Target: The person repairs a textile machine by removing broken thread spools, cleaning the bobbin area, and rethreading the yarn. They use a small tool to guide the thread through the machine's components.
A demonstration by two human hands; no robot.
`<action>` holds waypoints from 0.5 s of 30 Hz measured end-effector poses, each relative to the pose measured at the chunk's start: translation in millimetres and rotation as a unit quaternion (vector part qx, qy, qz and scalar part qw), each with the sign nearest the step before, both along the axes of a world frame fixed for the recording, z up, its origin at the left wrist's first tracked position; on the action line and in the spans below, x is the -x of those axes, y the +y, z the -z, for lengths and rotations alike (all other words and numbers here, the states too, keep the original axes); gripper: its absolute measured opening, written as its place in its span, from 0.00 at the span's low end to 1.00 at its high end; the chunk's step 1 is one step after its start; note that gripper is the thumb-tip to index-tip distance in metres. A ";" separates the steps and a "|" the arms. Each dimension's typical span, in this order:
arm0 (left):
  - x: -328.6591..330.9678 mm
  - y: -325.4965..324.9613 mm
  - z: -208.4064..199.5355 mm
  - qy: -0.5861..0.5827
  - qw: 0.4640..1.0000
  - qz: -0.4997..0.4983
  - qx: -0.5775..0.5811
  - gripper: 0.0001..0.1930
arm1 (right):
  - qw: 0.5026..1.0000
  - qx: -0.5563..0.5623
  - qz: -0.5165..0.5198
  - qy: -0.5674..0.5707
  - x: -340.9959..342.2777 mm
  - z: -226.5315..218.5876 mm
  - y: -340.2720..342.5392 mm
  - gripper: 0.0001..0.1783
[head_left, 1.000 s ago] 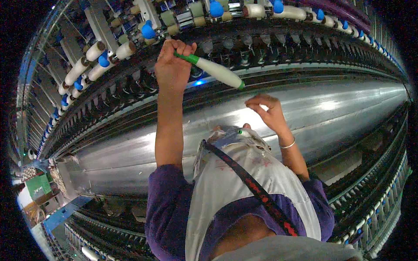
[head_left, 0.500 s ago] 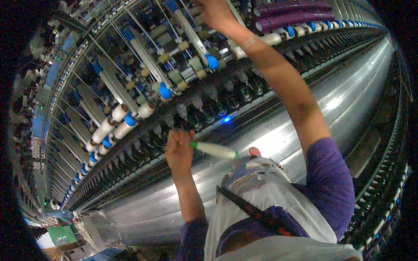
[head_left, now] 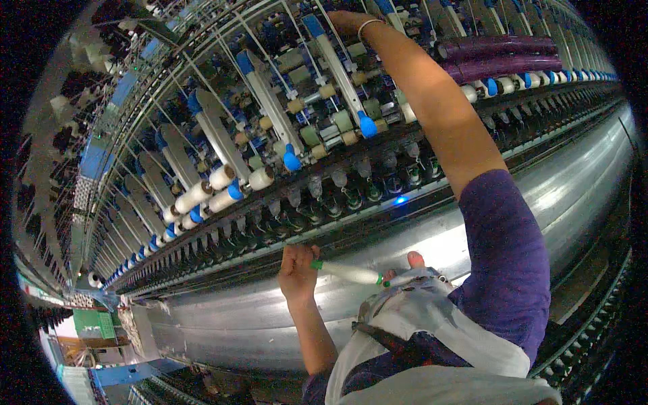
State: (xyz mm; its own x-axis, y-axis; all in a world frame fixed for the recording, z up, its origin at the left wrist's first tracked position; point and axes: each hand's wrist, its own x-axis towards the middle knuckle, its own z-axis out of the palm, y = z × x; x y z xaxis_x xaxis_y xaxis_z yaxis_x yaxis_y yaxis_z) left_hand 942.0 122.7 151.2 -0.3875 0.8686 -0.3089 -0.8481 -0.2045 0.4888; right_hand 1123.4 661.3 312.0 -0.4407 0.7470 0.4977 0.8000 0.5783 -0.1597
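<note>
My left fingers (head_left: 295, 254) are curled closed around one green end of a white spool (head_left: 349, 273), with no gap that I can see between them. The spool lies just to the right of those fingers, its long axis running out sideways from my fist and tipping slightly toward my body — so the free green end points away from the grip, near my apron (head_left: 432, 307). Whether that end touches the cloth, I cannot tell. My left hand is plainly the nearer one; my right is well apart from the spool.

Below and left of the left fingers stretches a shiny metal sheet (head_left: 229, 331). Just beyond them runs a row of dark spindles (head_left: 339, 177), with a small blue light (head_left: 401, 200) off to their right. Further out and to their left sit white rolls (head_left: 194, 196) on the machine.

Farthest of all is my right hand (head_left: 347, 23), stretched up among the rods and bars — its fingertips are lost there, so I cannot tell how far they are open or what they hold. Purple rollers (head_left: 499, 57) lie to its right.
</note>
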 end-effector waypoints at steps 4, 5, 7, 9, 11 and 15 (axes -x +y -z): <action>-3.6 5.9 -2.4 0.029 0.988 0.085 -0.125 0.09 | 0.999 -0.008 0.037 -0.030 -5.7 -24.8 -58.3 0.08; -3.4 6.4 -3.4 0.036 0.987 0.088 -0.131 0.09 | 0.998 -0.016 0.051 -0.028 -10.5 -32.0 -79.6 0.08; -0.8 7.2 -3.9 0.048 0.988 0.070 -0.127 0.10 | 0.998 -0.036 0.038 0.037 -25.6 -43.7 -128.6 0.09; 3.6 8.6 -3.1 0.046 0.991 0.047 -0.121 0.10 | 0.935 -0.010 -0.128 0.330 -58.7 -25.4 -192.2 0.11; 8.8 11.5 -1.5 0.025 0.998 -0.025 -0.045 0.09 | 0.894 0.070 -0.221 0.384 -104.1 19.5 -256.3 0.12; 17.5 24.2 -1.9 -0.014 0.984 0.025 -0.175 0.06 | 0.779 0.407 -0.214 0.428 -196.0 175.3 -364.4 0.10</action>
State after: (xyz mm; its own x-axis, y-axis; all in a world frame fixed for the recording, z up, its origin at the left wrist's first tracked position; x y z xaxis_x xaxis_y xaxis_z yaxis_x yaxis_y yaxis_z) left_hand 924.5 146.8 153.2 -0.3380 0.9411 0.0027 -0.8730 -0.3146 0.3726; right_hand 1319.4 296.8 136.7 -0.5025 0.8446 0.1846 -0.0372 0.1922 -0.9807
